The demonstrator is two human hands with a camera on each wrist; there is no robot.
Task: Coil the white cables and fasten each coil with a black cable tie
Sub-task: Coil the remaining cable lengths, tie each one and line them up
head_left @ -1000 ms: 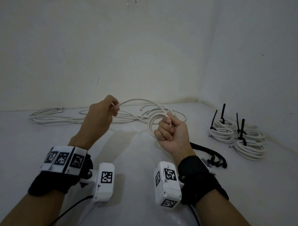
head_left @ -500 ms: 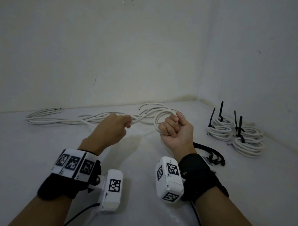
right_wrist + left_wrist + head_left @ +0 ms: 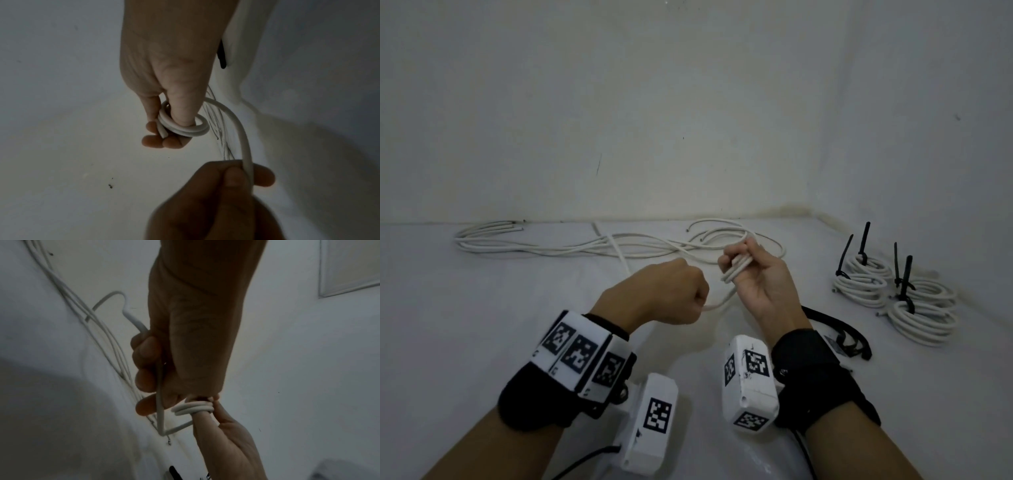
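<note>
My right hand [image 3: 748, 274] holds a small coil of white cable [image 3: 736, 269], its turns looped round the thumb [image 3: 180, 112] and held against the curled fingers. The same coil [image 3: 192, 408] shows in the left wrist view. From the coil [image 3: 183, 128] the cable [image 3: 245, 146] runs to my left hand [image 3: 674, 294], a fist that grips it between thumb and fingers [image 3: 144, 353]. Its free length trails back to the loose white cables [image 3: 585, 245] on the floor by the wall. Loose black cable ties [image 3: 839, 335] lie right of my right wrist.
Several finished white coils [image 3: 893, 291], each with a black tie standing up, lie at the right near the side wall. The back wall runs just behind the loose cables. A white floor [image 3: 482, 325] spreads to the left of my hands.
My left hand has come down and toward me, pulling the cable under the coil. The right hand has turned palm up, and the coil has tightened into small turns round the thumb.
</note>
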